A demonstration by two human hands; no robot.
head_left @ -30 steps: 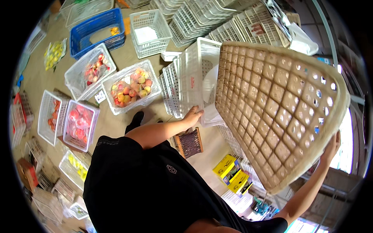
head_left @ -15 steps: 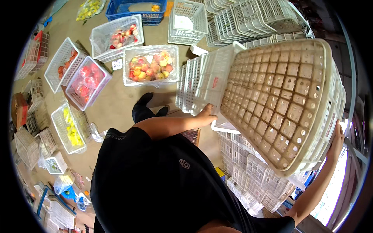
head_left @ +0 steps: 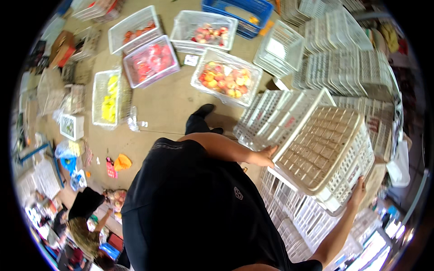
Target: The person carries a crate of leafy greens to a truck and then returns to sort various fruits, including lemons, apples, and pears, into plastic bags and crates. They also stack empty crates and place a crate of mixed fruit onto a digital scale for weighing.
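Observation:
Between my two hands is a white plastic crate (head_left: pixel 318 149), tilted so that its brown-stained grid bottom faces up. My left hand (head_left: pixel 263 158) grips its near left edge, thumb and fingers closed at the rim. At its right side my right hand (head_left: pixel 357 192) holds the slatted wall, with some fingers hidden against it. Just left of the crate, nested white crates (head_left: pixel 285 119) lie tipped and overlap it; I cannot tell whether they are joined to it. Below the held crate stand stacked white crates (head_left: pixel 307 217), partly covered by it.
Fruit-filled crates stand on the floor, including a peach crate (head_left: pixel 226 81) and a crate of red bagged fruit (head_left: pixel 151 63). A blue crate (head_left: pixel 239 16) is at the back. Tall crate stacks (head_left: pixel 348 70) rise at the right. Another person (head_left: pixel 88 226) bends at the lower left.
The held crate looks smaller and sits lower, farther from my head, with both hands still on it. My view has turned, bringing another person into sight at the lower left.

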